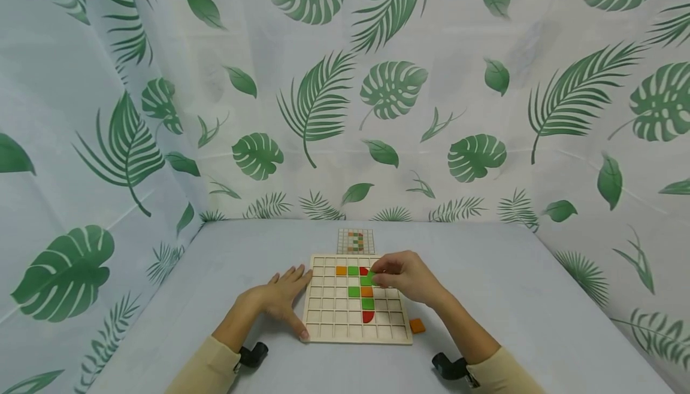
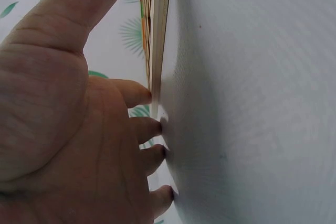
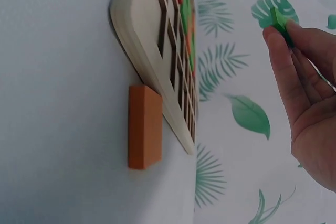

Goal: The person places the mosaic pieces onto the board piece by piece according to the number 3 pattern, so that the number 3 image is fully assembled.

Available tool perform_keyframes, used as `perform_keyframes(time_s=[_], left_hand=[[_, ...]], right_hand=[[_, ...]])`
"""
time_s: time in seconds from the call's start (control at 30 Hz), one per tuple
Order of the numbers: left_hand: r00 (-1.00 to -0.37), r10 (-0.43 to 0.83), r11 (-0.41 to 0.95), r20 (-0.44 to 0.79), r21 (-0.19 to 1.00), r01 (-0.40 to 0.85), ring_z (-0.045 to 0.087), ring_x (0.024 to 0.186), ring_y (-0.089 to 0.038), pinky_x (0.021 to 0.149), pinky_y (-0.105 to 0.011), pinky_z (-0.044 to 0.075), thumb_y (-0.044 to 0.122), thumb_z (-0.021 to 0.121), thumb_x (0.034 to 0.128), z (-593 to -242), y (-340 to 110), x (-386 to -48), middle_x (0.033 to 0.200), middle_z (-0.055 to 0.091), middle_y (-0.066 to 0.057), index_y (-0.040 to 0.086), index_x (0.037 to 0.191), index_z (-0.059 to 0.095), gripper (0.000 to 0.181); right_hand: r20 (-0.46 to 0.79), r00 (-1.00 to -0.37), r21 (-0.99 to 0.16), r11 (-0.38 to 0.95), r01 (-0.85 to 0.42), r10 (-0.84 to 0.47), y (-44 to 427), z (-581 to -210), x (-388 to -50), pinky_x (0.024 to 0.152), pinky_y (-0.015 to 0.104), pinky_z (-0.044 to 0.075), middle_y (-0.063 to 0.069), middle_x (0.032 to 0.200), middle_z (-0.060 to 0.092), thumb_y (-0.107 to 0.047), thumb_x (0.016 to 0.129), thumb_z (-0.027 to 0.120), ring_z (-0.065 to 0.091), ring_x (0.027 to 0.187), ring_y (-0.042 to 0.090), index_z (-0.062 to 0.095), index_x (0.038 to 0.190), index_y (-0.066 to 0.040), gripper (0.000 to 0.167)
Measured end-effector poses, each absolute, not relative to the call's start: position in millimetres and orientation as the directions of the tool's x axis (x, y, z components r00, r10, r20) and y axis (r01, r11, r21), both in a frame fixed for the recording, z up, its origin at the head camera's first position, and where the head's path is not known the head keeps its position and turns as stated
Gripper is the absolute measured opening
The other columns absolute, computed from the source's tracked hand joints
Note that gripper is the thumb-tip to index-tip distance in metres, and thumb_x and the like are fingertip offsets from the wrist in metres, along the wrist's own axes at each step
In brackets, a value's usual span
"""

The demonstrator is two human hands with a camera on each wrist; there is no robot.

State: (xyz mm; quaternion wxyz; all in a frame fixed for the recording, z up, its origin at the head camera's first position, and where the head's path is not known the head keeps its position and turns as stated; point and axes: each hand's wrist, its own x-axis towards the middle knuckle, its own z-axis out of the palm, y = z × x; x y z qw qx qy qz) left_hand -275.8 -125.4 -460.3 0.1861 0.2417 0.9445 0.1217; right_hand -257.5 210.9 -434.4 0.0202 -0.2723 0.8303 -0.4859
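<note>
A wooden grid board [image 1: 329, 316] lies flat on the table. My left hand [image 1: 277, 295] rests at its left side, fingers spread, with the thumb by the near corner; the left wrist view has that palm [image 2: 79, 145] beside the board's edge [image 2: 159, 40]. Over the upper part of the grid, my right hand [image 1: 406, 277] pinches a small green tile [image 3: 281, 24] between thumb and fingertips. Several tiles sit in cells: an orange one [image 1: 341, 270], a green one [image 1: 353, 270], another orange [image 1: 366, 291], and a rounded red one [image 1: 368, 317] lowest.
A loose orange tile [image 1: 417, 326] lies just off the board's near right corner. Behind the board is a small card [image 1: 356, 241] printed with a coloured grid pattern. A leaf-patterned curtain [image 1: 329, 190] closes off the table's back and sides.
</note>
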Motion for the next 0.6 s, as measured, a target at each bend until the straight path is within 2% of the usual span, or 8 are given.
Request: perform_keyframes(time_s=[0.1,0.23,0.3,0.43,0.6], left_hand=[[-0.813,0.504,0.853,-0.292,0.317,0.415,0.008,0.163,-0.037,0.129,-0.063,0.012,0.069,0.092,0.0602,-461.1,-126.5,-276.4,0.176,0.009,-0.016,0.012,0.168,0.016,0.143],[-0.812,0.503,0.855,-0.296,0.309,0.417,0.007,0.163,-0.037,0.129,-0.063,0.012,0.070,0.091,0.0604,-463.0,-127.7,-277.7,0.176,0.008,-0.015,0.013,0.168,0.015,0.144],[-0.811,0.503,0.855,-0.297,0.309,0.417,0.007,0.163,-0.036,0.129,-0.062,0.012,0.070,0.091,0.0603,-463.5,-128.3,-278.2,0.176,0.008,-0.015,0.014,0.168,0.015,0.144],[-0.810,0.504,0.854,-0.299,0.314,0.415,0.006,0.163,-0.036,0.129,-0.062,0.011,0.071,0.091,0.0602,-463.0,-128.6,-278.0,0.176,0.008,-0.014,0.014,0.168,0.015,0.144],[-0.811,0.504,0.853,-0.296,0.315,0.415,0.007,0.163,-0.037,0.129,-0.062,0.012,0.069,0.092,0.0608,-461.1,-127.4,-275.8,0.176,0.009,-0.015,0.013,0.168,0.016,0.143]], right_hand=[[0.223,-0.850,-0.814,0.389,-0.432,-0.477,205.6,-435.5,-257.2,0.076,0.036,0.065,0.018,0.101,0.077,-0.010,0.097,0.073,0.073,0.086,0.044,0.077,0.108,-0.004,0.013],[0.227,-0.850,-0.798,0.409,-0.443,-0.476,200.2,-437.2,-258.9,0.075,0.042,0.065,0.009,0.096,0.078,-0.011,0.097,0.074,0.074,0.083,0.038,0.078,0.106,-0.011,0.010],[0.227,-0.841,-0.794,0.406,-0.452,-0.492,196.9,-438.0,-260.0,0.075,0.047,0.064,0.006,0.095,0.078,-0.011,0.096,0.074,0.074,0.082,0.038,0.079,0.106,-0.012,0.010],[0.198,-0.830,-0.795,0.409,-0.447,-0.522,188.2,-438.0,-261.4,0.075,0.049,0.064,0.004,0.096,0.078,-0.010,0.096,0.075,0.075,0.083,0.038,0.079,0.104,-0.012,0.010],[0.157,-0.822,-0.774,0.449,-0.447,-0.547,178.1,-434.6,-261.6,0.069,0.034,0.063,0.003,0.096,0.076,-0.008,0.093,0.077,0.073,0.078,0.028,0.079,0.100,-0.012,0.008]])
